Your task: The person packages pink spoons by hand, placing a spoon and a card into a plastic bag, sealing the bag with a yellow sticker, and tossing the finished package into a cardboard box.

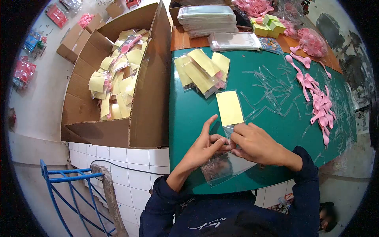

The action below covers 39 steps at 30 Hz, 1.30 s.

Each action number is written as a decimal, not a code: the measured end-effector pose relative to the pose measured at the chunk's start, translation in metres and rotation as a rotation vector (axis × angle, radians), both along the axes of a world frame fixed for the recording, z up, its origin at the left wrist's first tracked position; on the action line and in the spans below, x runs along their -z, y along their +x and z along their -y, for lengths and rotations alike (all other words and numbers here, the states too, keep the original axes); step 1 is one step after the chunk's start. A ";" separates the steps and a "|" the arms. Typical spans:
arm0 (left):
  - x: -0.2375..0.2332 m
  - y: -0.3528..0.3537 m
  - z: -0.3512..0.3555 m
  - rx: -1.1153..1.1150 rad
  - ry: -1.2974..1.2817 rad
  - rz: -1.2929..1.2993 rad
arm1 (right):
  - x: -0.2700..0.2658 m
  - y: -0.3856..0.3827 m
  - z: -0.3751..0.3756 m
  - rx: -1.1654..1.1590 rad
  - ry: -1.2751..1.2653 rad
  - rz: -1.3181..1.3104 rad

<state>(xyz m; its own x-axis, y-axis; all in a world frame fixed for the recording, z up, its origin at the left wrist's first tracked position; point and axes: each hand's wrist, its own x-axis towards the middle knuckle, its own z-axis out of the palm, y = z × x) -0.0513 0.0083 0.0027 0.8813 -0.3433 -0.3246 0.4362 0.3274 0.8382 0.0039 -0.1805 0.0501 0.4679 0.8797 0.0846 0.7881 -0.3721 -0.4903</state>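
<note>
Both hands meet over a clear plastic bag [229, 128] with a yellow card [230, 108] in its far part. My left hand [206, 147] pinches the bag's near end between thumb and fingers, its index finger raised. Curled fingers of my right hand [256, 143] grip the same end from the right, so what lies between the fingertips is hidden. Beneath my hands, clear bags [223, 170] lie flat near the table's front edge. Beyond the held bag is a pile of packed bags with yellow cards [199, 69].
A large cardboard box [152, 87] of packed bags stands left of the green table [189, 130]. Pink spoons [321, 106] and clear plastic strips [272, 89] lie to the right. Stacked clear bags [207, 19] and yellow card blocks [270, 25] sit behind. A blue metal rack [69, 173] stands lower left.
</note>
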 end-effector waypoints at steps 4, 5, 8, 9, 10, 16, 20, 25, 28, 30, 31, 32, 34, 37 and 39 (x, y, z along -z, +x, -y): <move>0.001 0.004 0.001 -0.021 0.073 0.023 | 0.003 -0.004 -0.004 -0.073 -0.003 0.064; 0.002 0.005 0.001 -0.022 0.106 0.041 | 0.004 -0.006 -0.006 -0.095 0.008 0.098; 0.005 0.003 0.004 -0.080 0.135 0.076 | 0.001 0.001 -0.005 -0.189 0.084 0.053; 0.007 0.004 0.004 -0.091 0.167 0.089 | -0.003 0.008 -0.002 -0.224 0.116 0.014; 0.009 0.005 0.004 -0.101 0.198 0.103 | -0.010 0.016 0.002 -0.272 0.152 -0.186; -0.003 0.004 0.004 -0.069 0.107 0.027 | -0.025 0.122 0.099 0.004 0.535 -0.576; -0.003 0.005 0.004 -0.075 0.061 -0.020 | 0.007 0.149 0.149 0.900 -0.048 0.673; -0.005 0.006 0.007 -0.111 0.052 0.074 | 0.005 0.037 0.055 0.269 0.255 -0.101; -0.004 0.003 0.006 -0.128 -0.045 0.086 | 0.025 0.000 0.021 0.287 0.260 -0.012; -0.005 0.002 0.004 -0.115 -0.085 0.095 | 0.034 -0.004 0.017 0.377 0.312 0.010; -0.006 0.001 0.002 -0.105 -0.086 0.101 | 0.032 -0.002 0.019 0.387 0.348 -0.014; -0.007 0.002 0.001 -0.100 -0.087 0.108 | 0.029 0.002 0.021 0.391 0.385 -0.038; -0.017 0.002 0.002 -0.087 0.037 0.111 | 0.023 0.006 0.026 0.392 0.433 -0.072; -0.018 0.001 0.010 -0.137 0.492 0.282 | 0.021 0.009 0.030 0.348 0.455 -0.189; -0.012 0.002 0.013 -0.129 0.824 0.531 | 0.020 0.009 0.031 0.350 0.441 -0.262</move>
